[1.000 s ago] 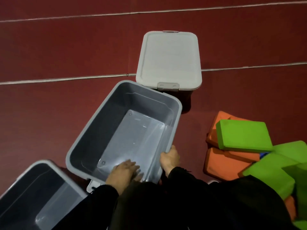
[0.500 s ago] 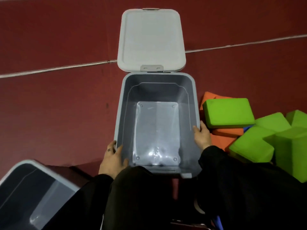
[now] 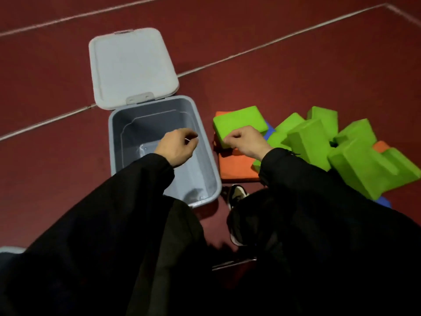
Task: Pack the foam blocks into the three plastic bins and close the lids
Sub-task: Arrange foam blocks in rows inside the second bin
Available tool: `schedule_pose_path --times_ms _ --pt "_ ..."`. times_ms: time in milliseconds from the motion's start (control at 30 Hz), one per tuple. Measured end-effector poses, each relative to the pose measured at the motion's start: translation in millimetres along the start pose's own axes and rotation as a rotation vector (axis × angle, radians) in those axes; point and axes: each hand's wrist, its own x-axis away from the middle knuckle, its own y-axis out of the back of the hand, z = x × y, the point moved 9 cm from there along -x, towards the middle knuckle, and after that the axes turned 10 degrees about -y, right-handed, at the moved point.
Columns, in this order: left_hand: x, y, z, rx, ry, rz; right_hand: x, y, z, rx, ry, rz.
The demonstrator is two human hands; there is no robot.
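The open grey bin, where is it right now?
The grey bin stands mid-frame on the red floor, lid flipped back, foam blocks just right of it.

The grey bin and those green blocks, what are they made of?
The grey bin looks like smooth moulded plastic: thin walls, a slight sheen, a see-through floor panel. The green blocks look like matte foam: dull, with softly rounded edges; I cannot confirm softness.

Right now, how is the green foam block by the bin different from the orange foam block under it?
The green foam block lies on top; the orange foam block lies on the floor beneath. The right hand hovers over the green one, hiding part of the orange one. Both lie beside the grey bin.
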Motion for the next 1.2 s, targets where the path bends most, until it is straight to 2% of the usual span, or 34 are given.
schedule_pose_path --times_ms 167,333,467,633,733,900,1067,1133,1200 --pt "-20.6 -13.9 -76.5 -0.026 -0.101 -0.008 23.1 69.0 -11.6 0.050 0.029 -0.012" --pt "-42.8 -56.3 -118.1 0.007 -0.145 0.009 34.6 97.3 -85.2 -0.103 -0.063 -0.101" --pt "-57.0 -123.3 -148.8 0.031 -0.207 0.144 38.6 82.0 -183.6 -0.248 -0.225 -0.200" --pt "-78.7 -196.5 -152.8 0.014 -0.248 0.321 35.7 87.3 -256.9 -0.198 -0.385 -0.316" --pt "-96.9 -224.5 -138.1 0.022 -0.201 0.376 17.7 112.9 -266.1 -0.100 -0.407 -0.351" --pt "-120.8 -252.2 -108.5 0.099 -0.111 0.369 -41.8 150.3 -262.4 0.150 -0.328 -0.442" --pt "-120.8 -284.9 -70.8 0.112 -0.041 0.424 -109.3 146.1 -245.4 0.613 -0.195 -0.357" --pt "-119.8 -294.1 -57.6 0.095 -0.002 0.455 -126.8 136.9 -252.3 0.652 -0.234 -0.293" --pt "-122.0 -299.4 -50.2 0.075 0.018 0.465 -130.5 130.4 -258.4 0.603 -0.299 -0.308"
